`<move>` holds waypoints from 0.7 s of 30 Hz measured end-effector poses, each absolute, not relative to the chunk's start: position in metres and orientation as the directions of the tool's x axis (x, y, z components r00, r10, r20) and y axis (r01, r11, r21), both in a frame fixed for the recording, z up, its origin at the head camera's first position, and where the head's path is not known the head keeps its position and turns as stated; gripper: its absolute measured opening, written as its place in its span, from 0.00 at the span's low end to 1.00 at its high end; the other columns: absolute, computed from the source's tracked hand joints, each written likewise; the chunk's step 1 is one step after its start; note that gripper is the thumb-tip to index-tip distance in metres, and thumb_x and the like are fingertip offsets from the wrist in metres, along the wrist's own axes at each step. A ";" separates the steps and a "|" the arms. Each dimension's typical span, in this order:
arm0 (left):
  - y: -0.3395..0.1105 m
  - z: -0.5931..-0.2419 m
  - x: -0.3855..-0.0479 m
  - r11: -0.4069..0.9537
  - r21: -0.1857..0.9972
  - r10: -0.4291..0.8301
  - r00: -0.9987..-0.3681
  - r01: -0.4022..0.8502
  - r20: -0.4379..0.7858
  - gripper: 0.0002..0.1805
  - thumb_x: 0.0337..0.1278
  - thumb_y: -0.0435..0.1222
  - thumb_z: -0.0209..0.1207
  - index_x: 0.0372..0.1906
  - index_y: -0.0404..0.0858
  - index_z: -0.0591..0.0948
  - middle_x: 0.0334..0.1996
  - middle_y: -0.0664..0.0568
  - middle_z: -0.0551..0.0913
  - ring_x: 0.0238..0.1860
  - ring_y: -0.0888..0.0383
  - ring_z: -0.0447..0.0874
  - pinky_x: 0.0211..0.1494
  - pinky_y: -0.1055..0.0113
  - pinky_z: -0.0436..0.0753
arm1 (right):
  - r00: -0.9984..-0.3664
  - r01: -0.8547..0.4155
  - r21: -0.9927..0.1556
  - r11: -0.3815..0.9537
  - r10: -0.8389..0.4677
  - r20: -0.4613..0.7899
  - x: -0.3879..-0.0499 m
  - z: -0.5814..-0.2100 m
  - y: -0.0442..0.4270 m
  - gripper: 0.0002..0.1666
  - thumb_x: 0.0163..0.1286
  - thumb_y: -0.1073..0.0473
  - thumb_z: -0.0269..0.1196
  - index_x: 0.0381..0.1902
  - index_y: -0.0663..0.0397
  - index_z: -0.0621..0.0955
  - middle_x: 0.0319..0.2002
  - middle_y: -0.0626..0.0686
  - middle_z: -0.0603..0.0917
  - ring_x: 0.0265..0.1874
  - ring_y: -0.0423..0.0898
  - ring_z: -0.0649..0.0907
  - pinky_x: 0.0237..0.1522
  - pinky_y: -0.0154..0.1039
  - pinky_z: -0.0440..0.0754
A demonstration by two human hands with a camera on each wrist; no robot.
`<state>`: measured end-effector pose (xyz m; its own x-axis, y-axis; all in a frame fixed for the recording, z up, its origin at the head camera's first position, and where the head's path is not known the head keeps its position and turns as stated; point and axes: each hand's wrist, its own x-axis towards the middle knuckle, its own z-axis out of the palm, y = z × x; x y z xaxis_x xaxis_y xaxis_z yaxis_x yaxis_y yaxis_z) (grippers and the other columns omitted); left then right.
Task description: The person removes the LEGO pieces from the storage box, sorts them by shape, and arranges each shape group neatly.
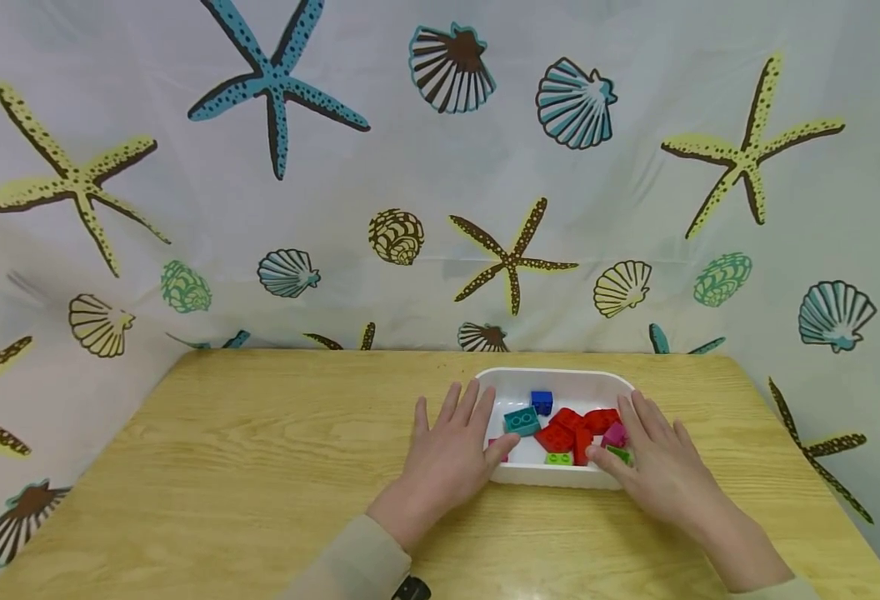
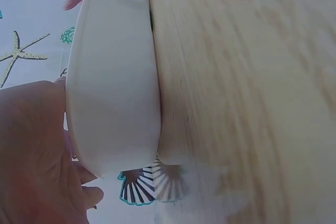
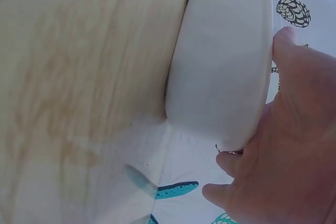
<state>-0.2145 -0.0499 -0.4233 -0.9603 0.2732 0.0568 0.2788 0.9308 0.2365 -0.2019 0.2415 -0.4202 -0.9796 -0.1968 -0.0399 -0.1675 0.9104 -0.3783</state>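
Observation:
A white plastic tray (image 1: 560, 477) sits on the wooden table with several toy building blocks inside. Red blocks (image 1: 557, 435) lie heaped in its middle, beside a teal block (image 1: 522, 421) and a blue block (image 1: 542, 402). Lime green (image 1: 558, 458) and pink (image 1: 615, 433) blocks are partly covered. My left hand (image 1: 447, 454) rests on the tray's left end, fingers straight and spread, thumb over the front rim. At the right end my right hand (image 1: 661, 467) touches the rim likewise, its thumb reaching inward. Both wrist views show the tray's outer wall (image 2: 115, 77) beside each hand.
The light wooden table (image 1: 260, 450) stretches to the left and in front of the tray. Behind it hangs a white curtain (image 1: 380, 150) printed with starfish and shells, which also runs along both sides. A dark wrist strap (image 1: 412, 588) shows at the left cuff.

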 end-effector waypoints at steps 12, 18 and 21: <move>-0.040 -0.426 -0.219 0.933 0.217 0.273 -0.958 0.286 0.088 0.45 0.84 0.69 0.41 0.90 0.47 0.60 0.90 0.46 0.53 0.89 0.42 0.47 0.85 0.28 0.43 | -0.975 -0.167 -0.438 0.883 -0.214 -0.060 -0.212 -0.422 0.253 0.67 0.78 0.26 0.61 0.89 0.68 0.48 0.88 0.72 0.42 0.85 0.75 0.44 0.78 0.82 0.41; -0.034 -0.425 -0.220 0.935 0.226 0.261 -0.962 0.272 0.076 0.46 0.84 0.69 0.40 0.90 0.46 0.59 0.90 0.46 0.51 0.90 0.43 0.45 0.85 0.29 0.43 | -0.973 -0.181 -0.460 0.870 -0.227 -0.047 -0.217 -0.422 0.259 0.65 0.80 0.30 0.62 0.88 0.69 0.46 0.87 0.73 0.42 0.84 0.76 0.44 0.76 0.83 0.44; -0.031 -0.426 -0.221 0.936 0.224 0.262 -0.962 0.272 0.077 0.46 0.84 0.69 0.40 0.90 0.46 0.59 0.90 0.46 0.51 0.90 0.43 0.45 0.85 0.29 0.44 | -0.973 -0.177 -0.471 0.864 -0.227 -0.050 -0.219 -0.422 0.262 0.66 0.80 0.30 0.63 0.88 0.69 0.45 0.87 0.73 0.41 0.84 0.77 0.44 0.76 0.83 0.44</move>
